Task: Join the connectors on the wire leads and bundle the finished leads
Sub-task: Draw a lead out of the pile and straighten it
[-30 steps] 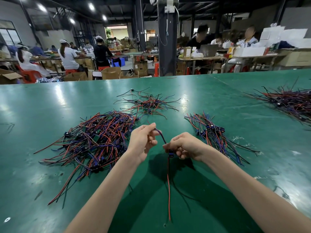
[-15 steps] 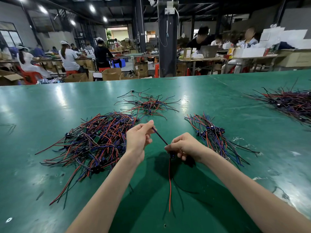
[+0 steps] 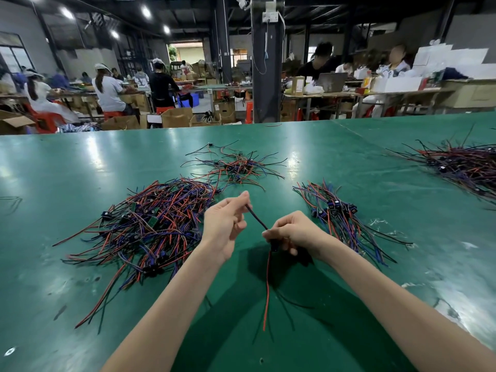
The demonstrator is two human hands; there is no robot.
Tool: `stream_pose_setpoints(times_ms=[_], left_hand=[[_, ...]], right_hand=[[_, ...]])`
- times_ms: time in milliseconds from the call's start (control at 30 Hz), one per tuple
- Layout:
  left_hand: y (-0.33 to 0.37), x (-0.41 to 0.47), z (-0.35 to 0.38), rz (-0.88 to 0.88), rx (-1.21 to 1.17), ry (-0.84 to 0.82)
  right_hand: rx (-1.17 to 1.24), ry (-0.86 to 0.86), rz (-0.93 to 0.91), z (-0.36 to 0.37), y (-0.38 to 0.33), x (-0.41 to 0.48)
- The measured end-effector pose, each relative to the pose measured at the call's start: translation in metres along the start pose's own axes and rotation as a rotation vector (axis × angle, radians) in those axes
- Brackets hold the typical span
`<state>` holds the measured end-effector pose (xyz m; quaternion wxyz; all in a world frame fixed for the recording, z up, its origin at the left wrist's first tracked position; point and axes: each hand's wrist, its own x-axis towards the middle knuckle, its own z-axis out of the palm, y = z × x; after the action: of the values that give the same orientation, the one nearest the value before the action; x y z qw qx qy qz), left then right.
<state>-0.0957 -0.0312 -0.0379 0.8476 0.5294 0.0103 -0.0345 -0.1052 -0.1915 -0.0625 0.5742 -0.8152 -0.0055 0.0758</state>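
Your light is all overhead: ceiling lamps (image 3: 146,12) far back, throwing pale glare streaks across the bench (image 3: 102,157). A dark shadow pools under your left hand (image 3: 224,226) and right hand (image 3: 294,234). The wire lead (image 3: 256,217) between them is sharp. Fisheye bends the edges. The people (image 3: 107,89) behind are soft and dim.

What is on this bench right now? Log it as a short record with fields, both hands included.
Left hand: pinches the upper end of a dark lead
Right hand: grips the same lead at its black connector
Below connector: red wire hangs down
Left of hands: big loose pile
Right of hands: smaller bundle
Beyond hands: sparse pile
Surface: green table
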Motion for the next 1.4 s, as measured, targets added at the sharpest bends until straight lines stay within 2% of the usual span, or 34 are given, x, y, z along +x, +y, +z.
stream_pose_setpoints(times_ms=[100, 267, 333, 567, 767, 1033, 1233, 1300, 1400], left_hand=[[-0.004, -0.003, 0.004, -0.059, 0.009, -0.104], [0.008, 0.005, -0.008, 0.121, 0.048, 0.096], [0.007, 0.004, -0.008, 0.148, 0.054, 0.121], [-0.003, -0.007, 0.006, 0.019, -0.017, -0.095], [0.011, 0.0, -0.005, 0.1, -0.09, 0.057], [-0.005, -0.011, 0.011, -0.093, -0.042, -0.214], [0.006, -0.004, 0.001, -0.099, -0.124, -0.218], [0.005, 0.0, -0.002, -0.048, -0.068, -0.174], [0.006, 0.011, -0.012, 0.236, 0.16, 0.047]], right_hand=[[-0.011, 0.01, 0.001, -0.002, 0.001, -0.001], [-0.03, -0.047, 0.025, -0.001, 0.001, -0.001], [-0.038, -0.031, 0.031, 0.0, 0.001, 0.0], [-0.038, 0.006, 0.006, -0.001, 0.001, 0.001], [-0.057, 0.012, 0.028, 0.0, 0.001, 0.0], [-0.031, -0.019, -0.016, -0.001, 0.001, -0.002], [-0.011, -0.024, 0.0, 0.0, 0.0, -0.001], [-0.036, -0.033, -0.007, 0.0, 0.0, -0.002], [-0.061, -0.095, -0.028, -0.001, -0.001, -0.006]])
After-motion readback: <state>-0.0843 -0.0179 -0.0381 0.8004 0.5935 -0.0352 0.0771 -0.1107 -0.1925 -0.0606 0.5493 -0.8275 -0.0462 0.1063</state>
